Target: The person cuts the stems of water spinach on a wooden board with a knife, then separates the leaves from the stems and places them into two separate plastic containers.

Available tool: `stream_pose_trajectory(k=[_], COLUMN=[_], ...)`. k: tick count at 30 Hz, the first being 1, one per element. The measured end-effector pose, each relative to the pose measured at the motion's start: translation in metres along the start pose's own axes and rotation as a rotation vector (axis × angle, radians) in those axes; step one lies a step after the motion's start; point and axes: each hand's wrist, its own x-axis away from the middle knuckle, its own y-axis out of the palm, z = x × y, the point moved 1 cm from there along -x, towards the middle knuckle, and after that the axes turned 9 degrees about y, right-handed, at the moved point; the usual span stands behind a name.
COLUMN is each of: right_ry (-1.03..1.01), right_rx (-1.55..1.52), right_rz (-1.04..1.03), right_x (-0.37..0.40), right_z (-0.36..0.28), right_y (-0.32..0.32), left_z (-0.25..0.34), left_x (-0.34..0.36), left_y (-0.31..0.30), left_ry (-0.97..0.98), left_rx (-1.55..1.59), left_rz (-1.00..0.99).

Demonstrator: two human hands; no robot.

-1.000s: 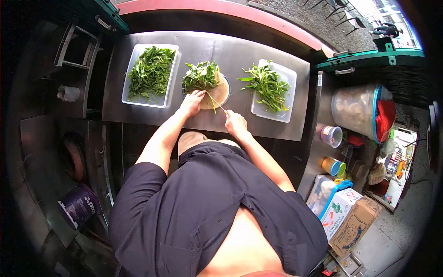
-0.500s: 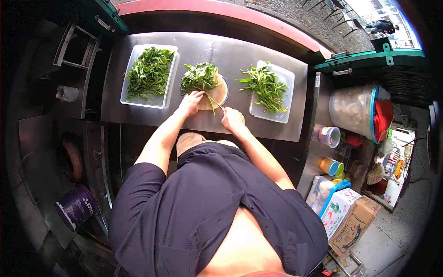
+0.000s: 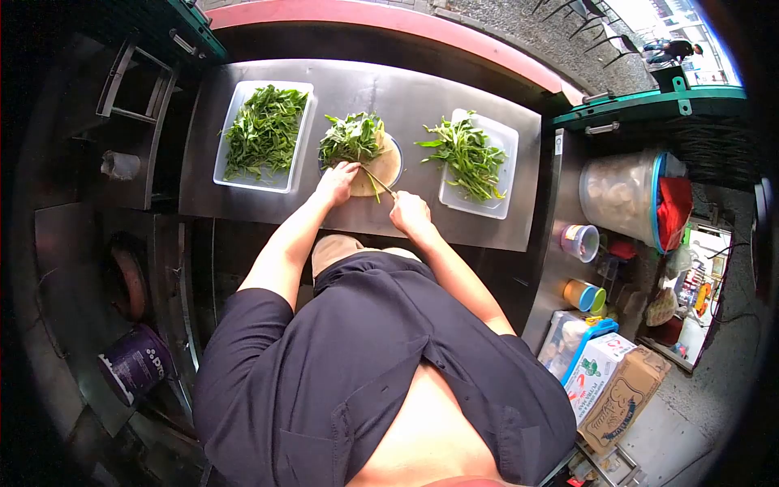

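Note:
On the metal counter, a round cutting board point(image 3: 388, 166) bears a heap of leafy greens point(image 3: 350, 140) on its left part. My left hand point(image 3: 337, 180) grips the stems at the near edge of this heap. My right hand point(image 3: 410, 213) is closed on the handle of a knife point(image 3: 382, 186), whose blade points up and left across the stems on the board. To the left stands a clear tray point(image 3: 278, 180) full of cut greens point(image 3: 264, 131). Another clear tray point(image 3: 501, 166) on the right has longer greens point(image 3: 468, 154), some hanging over its left rim.
A large lidded tub point(image 3: 621, 195), a small round container point(image 3: 579, 241) and cardboard boxes point(image 3: 625, 402) stand on the right. At lower left is a purple bucket point(image 3: 135, 363). A person point(image 3: 675, 51) is outside at the upper right, beyond the pink ledge point(image 3: 389, 15).
The view has shifted very slightly. Both hands keep almost the same place, with the knife still at the stems.

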Motion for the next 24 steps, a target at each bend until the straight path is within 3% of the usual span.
stream_pose_trajectory(k=[19, 24], right_ry=[0.05, -0.011], right_rx=[-0.018, -0.091], right_rz=[-0.01, 0.011], right_x=[0.01, 0.006], right_z=[0.011, 0.026], right_y=[0.004, 0.019], left_z=[0.009, 0.016], left_x=[0.0, 0.0], left_y=[-0.007, -0.012], left_ry=[0.03, 0.003], left_rx=[0.035, -0.061], left_rz=[0.086, -0.018])
